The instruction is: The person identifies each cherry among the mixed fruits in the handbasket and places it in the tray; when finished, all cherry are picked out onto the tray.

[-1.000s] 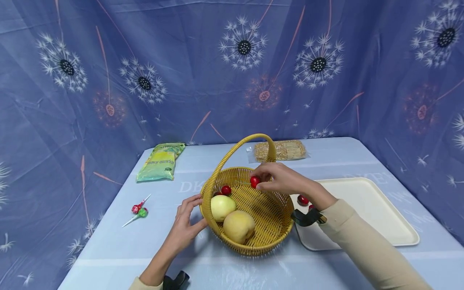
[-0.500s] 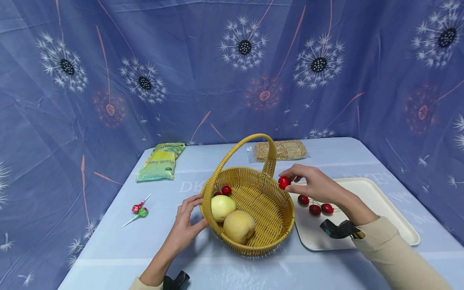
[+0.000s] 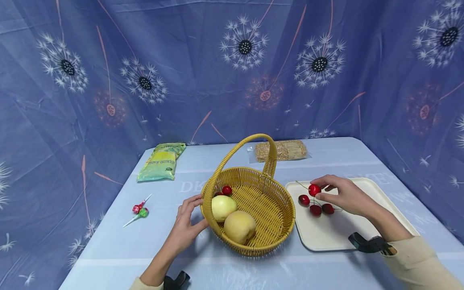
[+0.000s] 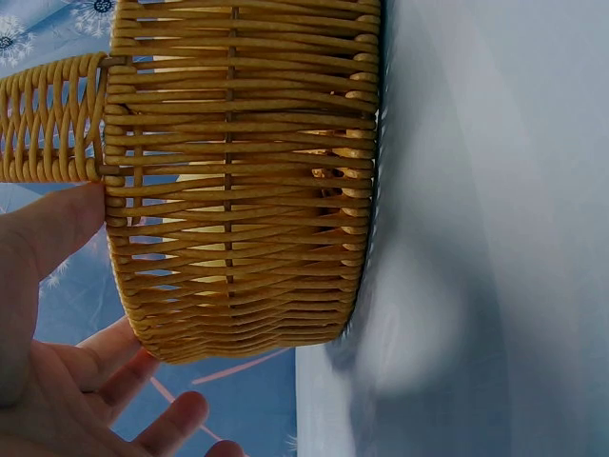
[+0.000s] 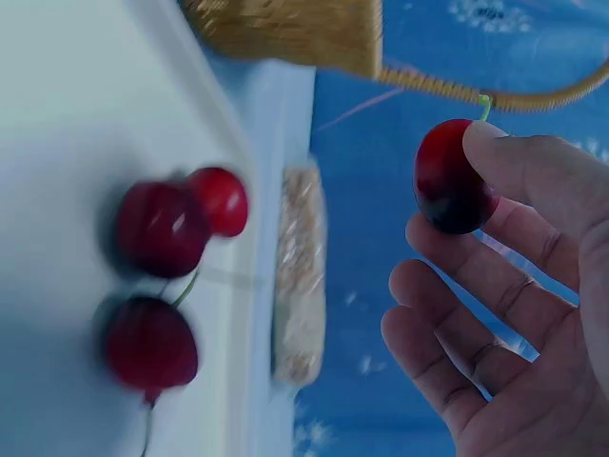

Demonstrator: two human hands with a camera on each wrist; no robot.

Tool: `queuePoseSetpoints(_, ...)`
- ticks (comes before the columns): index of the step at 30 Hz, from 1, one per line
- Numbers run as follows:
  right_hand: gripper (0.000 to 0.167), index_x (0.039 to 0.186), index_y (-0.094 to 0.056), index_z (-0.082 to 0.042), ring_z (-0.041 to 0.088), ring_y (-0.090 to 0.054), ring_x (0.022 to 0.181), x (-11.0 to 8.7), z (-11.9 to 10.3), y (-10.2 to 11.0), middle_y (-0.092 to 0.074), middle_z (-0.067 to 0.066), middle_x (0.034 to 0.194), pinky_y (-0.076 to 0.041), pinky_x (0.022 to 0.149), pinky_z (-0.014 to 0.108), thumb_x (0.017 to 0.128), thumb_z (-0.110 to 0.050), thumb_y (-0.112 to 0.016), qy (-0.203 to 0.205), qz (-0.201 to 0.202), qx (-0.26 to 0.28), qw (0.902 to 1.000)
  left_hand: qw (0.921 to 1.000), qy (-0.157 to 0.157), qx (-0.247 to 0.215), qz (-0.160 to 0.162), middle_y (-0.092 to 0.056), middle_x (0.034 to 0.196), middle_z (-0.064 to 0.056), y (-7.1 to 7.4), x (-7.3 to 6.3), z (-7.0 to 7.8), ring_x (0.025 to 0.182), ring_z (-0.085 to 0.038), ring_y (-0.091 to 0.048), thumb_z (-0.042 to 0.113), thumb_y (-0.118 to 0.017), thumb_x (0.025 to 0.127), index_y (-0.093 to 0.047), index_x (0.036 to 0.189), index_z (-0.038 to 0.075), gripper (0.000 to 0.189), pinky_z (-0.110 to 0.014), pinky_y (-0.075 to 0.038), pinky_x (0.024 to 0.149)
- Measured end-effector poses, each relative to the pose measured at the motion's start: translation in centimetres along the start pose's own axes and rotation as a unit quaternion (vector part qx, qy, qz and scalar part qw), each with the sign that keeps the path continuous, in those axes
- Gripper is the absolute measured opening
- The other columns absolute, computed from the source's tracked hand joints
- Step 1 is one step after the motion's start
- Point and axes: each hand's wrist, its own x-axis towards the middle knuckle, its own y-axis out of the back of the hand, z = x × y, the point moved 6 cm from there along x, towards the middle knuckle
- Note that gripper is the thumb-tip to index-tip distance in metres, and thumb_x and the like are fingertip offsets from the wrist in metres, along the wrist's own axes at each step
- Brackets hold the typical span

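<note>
Head view: right of the basket [image 3: 269,214], the right hand [image 3: 340,194] pinches a cherry [image 3: 314,190] over the tray [image 3: 326,237]; left of the basket, the left hand [image 3: 185,226] touches it with loosely spread fingers.

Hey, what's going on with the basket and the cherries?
A person's right hand is pinching a cherry above the pale tray, where three more cherries lie. The left hand rests against the side of the basket. Inside the basket are a pale green fruit, a yellow fruit and some small red fruit.
</note>
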Motion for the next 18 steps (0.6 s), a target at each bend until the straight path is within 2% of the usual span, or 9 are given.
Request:
queuePoseSetpoints(5,0.028,0.112,-0.066,-0.02,-0.004,-0.058,0.088,-1.1,2.1,0.1,-0.068,-0.004,0.102,-0.048,0.077,0.025,0.085,-0.027,-0.07,-0.035,0.001,-0.003,0.9994,1.0,0.002,0.001,-0.002,-0.041,0.143,-0.005,0.0,0.0,0.0,0.132,-0.027,-0.031,0.024,-0.076,0.078,-0.054,0.124,0.014,0.052,-0.059,-0.028,0.102)
queuePoseSetpoints(14,0.03,0.111,-0.066,-0.007,-0.009,-0.056,0.084,-1.7,5.5,-0.5,-0.07,0.0,0.093,-0.049,0.073,0.021,0.082,-0.014,-0.071,-0.035,0.025,0.003,0.9991,1.0,-0.004,0.002,0.0,-0.041,0.143,-0.006,0.0,0.0,0.2,0.131,-0.028,-0.032,0.022,-0.075,0.078,-0.054,0.124,0.013,0.052,-0.058,-0.029,0.101)
queuePoseSetpoints(18,0.03,0.111,-0.065,-0.006,-0.008,-0.056,0.082,-1.6,6.5,-1.0,-0.069,0.001,0.091,-0.049,0.072,0.021,0.082,-0.013,-0.072,-0.039,0.021,0.017,0.9989,1.0,-0.005,0.002,0.002,-0.042,0.143,-0.006,0.0,0.0,0.2,0.131,-0.028,-0.032,0.022,-0.076,0.078,-0.054,0.124,0.012,0.052,-0.058,-0.029,0.101)
